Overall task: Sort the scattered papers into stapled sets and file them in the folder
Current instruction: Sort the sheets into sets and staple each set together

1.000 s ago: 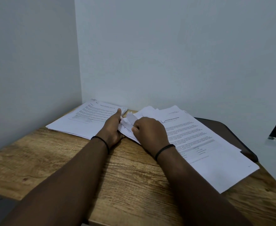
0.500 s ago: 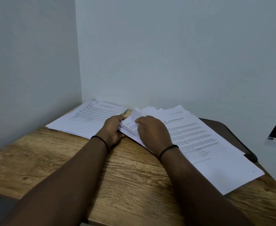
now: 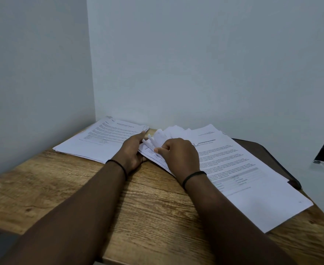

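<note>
Two hands (image 3: 157, 152) finger one of two paper stacks (image 3: 243, 169).

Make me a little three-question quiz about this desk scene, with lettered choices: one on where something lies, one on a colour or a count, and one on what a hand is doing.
1. Where does the dark folder lie?
A. under the right-hand paper pile
B. on top of the left-hand paper pile
C. on the floor

2. How many black wristbands can be seen?
A. none
B. one
C. two

3. What is the right hand doing?
A. lying flat on bare wood
B. lifting page corners of the right-hand paper pile
C. holding a stapler

Answers:
1. A, its dark edge sticks out from beneath those sheets near the wall.
2. C, one band sits on the left wrist and one on the right wrist.
3. B, its fingers pinch raised corners while the left hand steadies the pile's edge on the wooden table.
</note>
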